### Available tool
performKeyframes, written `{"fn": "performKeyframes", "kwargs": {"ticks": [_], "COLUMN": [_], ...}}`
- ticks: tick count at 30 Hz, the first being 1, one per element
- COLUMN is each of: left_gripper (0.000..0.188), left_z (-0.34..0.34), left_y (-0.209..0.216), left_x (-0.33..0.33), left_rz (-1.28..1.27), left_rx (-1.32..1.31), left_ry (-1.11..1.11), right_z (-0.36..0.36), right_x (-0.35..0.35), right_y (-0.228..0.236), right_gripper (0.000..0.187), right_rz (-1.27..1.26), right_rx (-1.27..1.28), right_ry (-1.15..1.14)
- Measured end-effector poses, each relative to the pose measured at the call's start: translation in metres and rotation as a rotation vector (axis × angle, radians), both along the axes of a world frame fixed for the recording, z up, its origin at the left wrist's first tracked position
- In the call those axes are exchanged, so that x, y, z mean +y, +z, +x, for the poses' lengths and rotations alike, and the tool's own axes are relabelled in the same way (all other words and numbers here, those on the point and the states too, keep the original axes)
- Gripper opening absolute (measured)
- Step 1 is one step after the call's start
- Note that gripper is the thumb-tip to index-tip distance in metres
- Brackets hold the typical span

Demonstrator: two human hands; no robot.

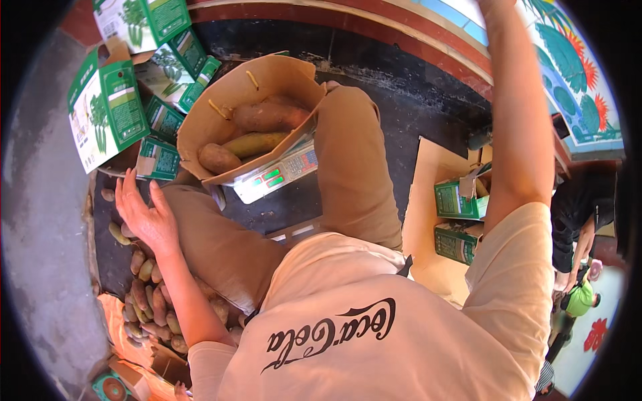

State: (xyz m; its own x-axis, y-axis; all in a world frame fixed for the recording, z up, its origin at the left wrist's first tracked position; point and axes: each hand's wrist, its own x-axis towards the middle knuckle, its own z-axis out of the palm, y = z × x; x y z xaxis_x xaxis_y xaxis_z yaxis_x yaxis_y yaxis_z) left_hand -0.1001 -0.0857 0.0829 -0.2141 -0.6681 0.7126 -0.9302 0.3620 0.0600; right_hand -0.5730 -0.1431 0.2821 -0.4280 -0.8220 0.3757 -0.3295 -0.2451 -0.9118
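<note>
My left hand is open, fingers spread, with nothing in it. It is just below the green and white cartons and left of my knee. My right arm reaches up past the top edge, where its hand is cut off. Between my knees, an open cardboard box rests on a white digital scale with lit green displays. Inside the box lie several long, thick, tuber-like pieces: reddish-brown ones and a yellowish-green one. The box walls hide part of them.
A heap of similar brown and greenish produce lies by my left side. On the right, small green cartons stand on flattened cardboard. A low wall runs along the far side. Other people are at the far right.
</note>
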Motion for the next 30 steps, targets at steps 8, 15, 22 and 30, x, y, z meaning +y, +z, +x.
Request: {"fn": "performKeyframes", "kwargs": {"ticks": [8, 15, 22, 30], "left_gripper": [0.039, 0.039, 0.036, 0.031], "left_z": [0.009, 0.003, 0.009, 0.005], "left_y": [-0.005, -0.012, -0.017, -0.016], "left_x": [-0.004, 0.001, -0.002, -0.001], "left_rz": [0.022, 0.089, 0.101, 0.106], "left_rx": [0.081, 0.193, 0.225, 0.173], "left_ry": [-0.016, -0.004, -0.007, 0.01], "right_z": [0.119, 0.158, 0.174, 0.141], "right_x": [0.028, 0.025, 0.012, 0.003], "right_y": [-0.217, -0.237, -0.191, -0.212], "right_gripper": [0.03, 0.033, 0.031, 0.03], "right_rz": [0.331, 0.514, 0.594, 0.52], "right_rx": [0.883, 1.248, 1.077, 0.709], "right_ry": [0.582, 0.716, 0.625, 0.573]}}
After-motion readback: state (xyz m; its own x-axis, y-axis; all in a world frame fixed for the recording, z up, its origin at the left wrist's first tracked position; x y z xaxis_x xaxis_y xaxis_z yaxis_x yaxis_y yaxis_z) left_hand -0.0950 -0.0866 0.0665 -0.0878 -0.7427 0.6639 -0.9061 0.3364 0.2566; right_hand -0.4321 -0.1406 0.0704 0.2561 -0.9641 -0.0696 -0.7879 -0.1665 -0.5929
